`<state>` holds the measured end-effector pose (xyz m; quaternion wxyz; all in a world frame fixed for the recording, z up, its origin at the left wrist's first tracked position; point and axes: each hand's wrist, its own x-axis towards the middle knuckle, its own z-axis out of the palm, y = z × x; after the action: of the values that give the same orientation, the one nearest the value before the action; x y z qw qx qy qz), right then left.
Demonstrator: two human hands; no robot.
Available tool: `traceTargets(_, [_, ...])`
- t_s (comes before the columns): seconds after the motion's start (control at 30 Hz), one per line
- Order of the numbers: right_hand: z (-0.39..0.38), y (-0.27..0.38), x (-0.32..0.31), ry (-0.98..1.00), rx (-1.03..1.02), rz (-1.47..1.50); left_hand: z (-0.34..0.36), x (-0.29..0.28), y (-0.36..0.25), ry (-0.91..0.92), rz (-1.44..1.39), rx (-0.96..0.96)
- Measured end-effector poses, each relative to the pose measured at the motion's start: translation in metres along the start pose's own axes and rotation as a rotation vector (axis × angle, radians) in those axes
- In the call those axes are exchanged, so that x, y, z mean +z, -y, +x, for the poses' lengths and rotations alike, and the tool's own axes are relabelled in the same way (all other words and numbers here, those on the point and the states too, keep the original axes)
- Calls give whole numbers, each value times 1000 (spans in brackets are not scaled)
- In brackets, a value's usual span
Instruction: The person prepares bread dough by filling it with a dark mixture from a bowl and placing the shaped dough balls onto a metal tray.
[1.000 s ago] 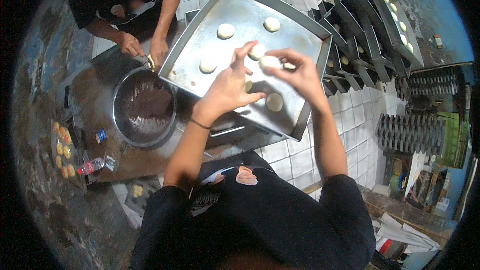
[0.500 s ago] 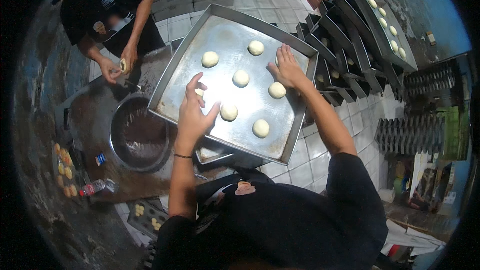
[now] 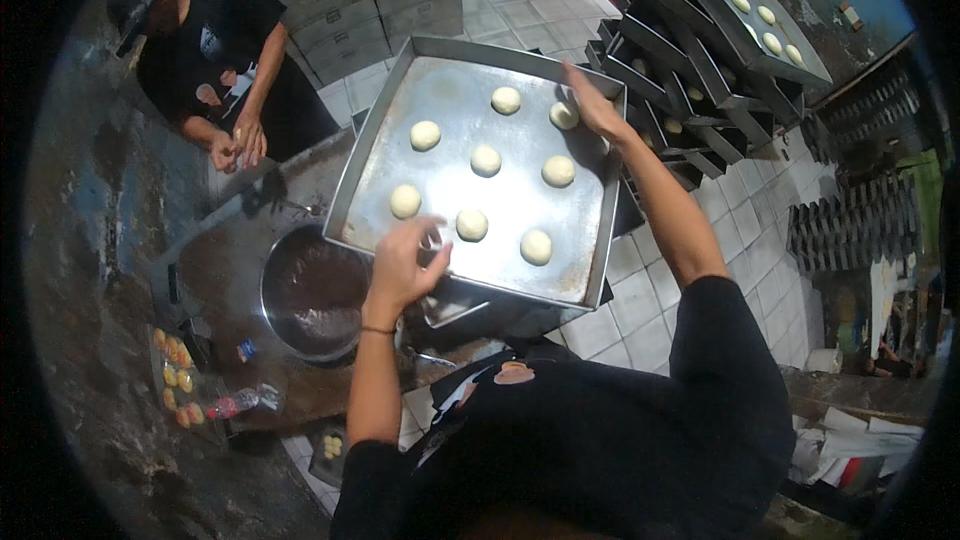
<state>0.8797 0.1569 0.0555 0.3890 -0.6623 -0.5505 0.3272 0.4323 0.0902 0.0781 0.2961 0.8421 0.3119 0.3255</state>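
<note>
A square metal baking tray (image 3: 385,150) sits in front of me, tilted in view, with several round pale dough balls (image 3: 486,161) spaced across it. My left hand (image 3: 408,265) is over the tray's near left edge, thumb and fingers apart and a little blurred, close to a dough ball (image 3: 472,225) and holding nothing. At the far right corner, my right hand (image 3: 597,108) lies along the rim with its fingers stretched out. Just beside it rests another dough ball (image 3: 564,116). The right hand's thumb is not clearly seen.
A large round metal bowl (image 3: 268,305) with brown filling stands left of the tray. Across the table, a person (image 3: 215,60) shapes something small by hand. Stacked trays (image 3: 690,70) rise at the far right. A plastic bottle (image 3: 235,403) lies near filled buns (image 3: 178,377) at left.
My left hand has drawn back toward the near edge, uncovering a dough ball. My right hand has moved off the far right ball to the rim. The view has shifted.
</note>
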Motion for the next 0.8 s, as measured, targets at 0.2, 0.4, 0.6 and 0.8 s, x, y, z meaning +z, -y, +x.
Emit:
traceTargets(0.2, [-136,128,-13,375,-212,805,-53,-29,35,193,364,173])
traceTargets(0.4, [-264,196,72,1300,-199,246,-4,-59,0,15,246,263])
traceTargets(0.6, [-220,119,153,531,-40,-545,75,-92,-48,-138,227,448])
traceTargets(0.8, [-152,64,214,454,-808,-815,71,-88,-45,-128,219,415])
